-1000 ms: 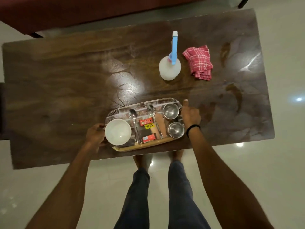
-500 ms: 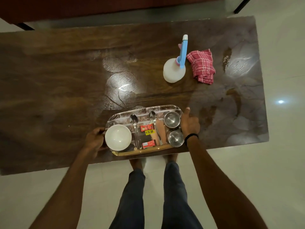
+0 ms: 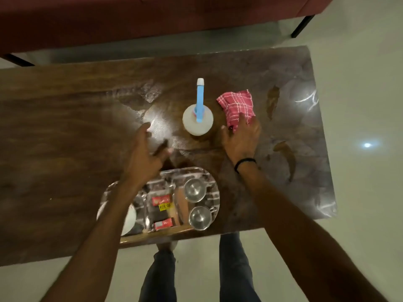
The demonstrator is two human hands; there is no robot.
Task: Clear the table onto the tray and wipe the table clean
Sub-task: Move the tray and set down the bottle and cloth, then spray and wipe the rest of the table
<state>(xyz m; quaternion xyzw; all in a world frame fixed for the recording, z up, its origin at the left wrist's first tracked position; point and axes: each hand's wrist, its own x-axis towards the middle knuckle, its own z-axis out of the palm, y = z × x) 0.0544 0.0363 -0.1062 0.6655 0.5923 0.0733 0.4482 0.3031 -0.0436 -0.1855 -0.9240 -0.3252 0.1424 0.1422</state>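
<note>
Now, step: clearing looks done; I judge the wiping starts.
Tray: at the near table edge, loaded with cups, bowl, packets.
Right hand: fingers spread flat, touching the near corner of the red cloth, not closed on it.
Left hand: open, empty, near the spray bottle.
Advice: gather the cloth fully, grasp the bottle's body, spray the brown stains first.

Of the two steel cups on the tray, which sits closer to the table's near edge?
The lower steel cup, at the tray's near right corner; the other steel cup sits just beyond it, toward the spray bottle.
</note>
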